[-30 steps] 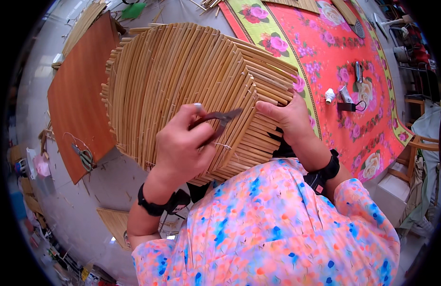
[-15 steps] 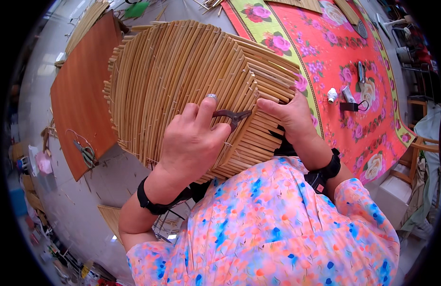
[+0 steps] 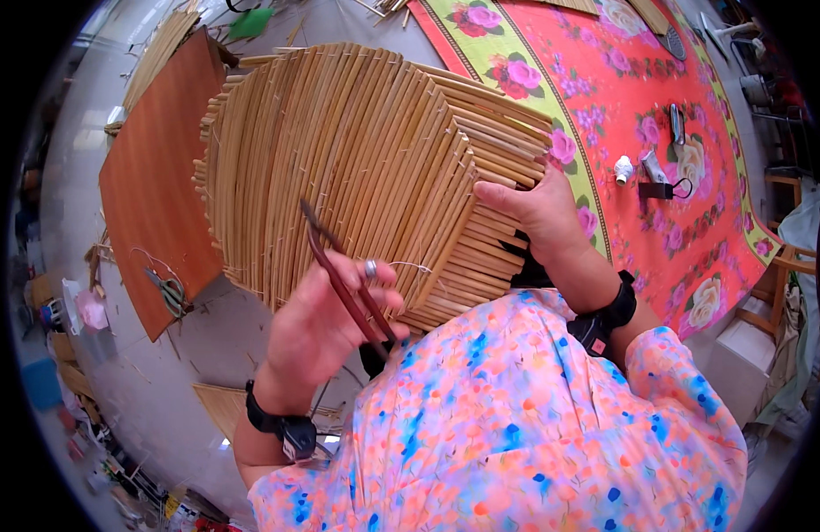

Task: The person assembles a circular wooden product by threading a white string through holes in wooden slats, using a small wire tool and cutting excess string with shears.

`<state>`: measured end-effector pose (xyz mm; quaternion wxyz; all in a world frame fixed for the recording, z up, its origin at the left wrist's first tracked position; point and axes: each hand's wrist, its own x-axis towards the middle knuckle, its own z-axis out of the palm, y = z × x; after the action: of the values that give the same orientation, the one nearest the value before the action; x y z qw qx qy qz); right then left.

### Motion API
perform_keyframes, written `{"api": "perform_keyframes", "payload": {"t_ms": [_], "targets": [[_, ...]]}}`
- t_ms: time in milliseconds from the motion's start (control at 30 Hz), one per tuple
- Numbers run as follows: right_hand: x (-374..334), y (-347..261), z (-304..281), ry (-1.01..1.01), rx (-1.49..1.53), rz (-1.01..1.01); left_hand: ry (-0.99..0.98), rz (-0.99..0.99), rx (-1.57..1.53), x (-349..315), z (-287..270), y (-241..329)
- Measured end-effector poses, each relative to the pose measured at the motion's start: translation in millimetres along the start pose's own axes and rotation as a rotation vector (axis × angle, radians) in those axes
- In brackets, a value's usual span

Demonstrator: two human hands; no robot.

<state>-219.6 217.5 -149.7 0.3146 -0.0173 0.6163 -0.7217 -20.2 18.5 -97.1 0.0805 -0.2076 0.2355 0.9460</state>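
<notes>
A rounded panel of slender straw-coloured sticks (image 3: 286,160), bound with pale thread, rests against my lap. Its sticks run in two directions, meeting along a slanted ridge at the right. My right hand (image 3: 552,217) is closed on the panel's right edge, thumb on top and fingers hidden beneath. In my left hand (image 3: 312,319), palm turned up, lies a pair of dark-red-handled pliers (image 3: 341,282), jaws pointing up and away over the panel. A loose end of white thread (image 3: 414,265) curls from the panel beside the left fingers.
On the left lies a brown board (image 3: 153,195) with green-handled scissors (image 3: 171,293) at its near end. A red floral cloth (image 3: 632,239) spreads at the right, bearing a small white bottle (image 3: 623,169) and a black clip-like object (image 3: 656,190). A wooden chair (image 3: 787,257) stands beyond it.
My left hand has drawn back toward the lower left, lifting the pliers off the ridge and turning palm up. My right hand keeps its hold on the panel's edge.
</notes>
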Motion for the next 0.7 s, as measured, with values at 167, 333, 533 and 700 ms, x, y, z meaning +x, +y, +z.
{"api": "perform_keyframes", "payload": {"t_ms": [167,333,533,700], "targets": [[0.8,0.8,-2.6,-0.011,-0.040,-0.020,0.160,0.027,0.581,-13.3,13.2,6.9],[0.6,-1.3,-1.9,-0.004,-0.004,0.000,0.047,0.287,1.670,3.2,26.4,20.3],[0.0,-3.2,0.3,-0.004,0.009,-0.006,0.190,0.510,2.377,38.1,36.1,9.7],[0.8,-2.3,0.8,0.000,0.031,0.015,0.185,0.593,2.465,52.1,35.1,4.1]]}}
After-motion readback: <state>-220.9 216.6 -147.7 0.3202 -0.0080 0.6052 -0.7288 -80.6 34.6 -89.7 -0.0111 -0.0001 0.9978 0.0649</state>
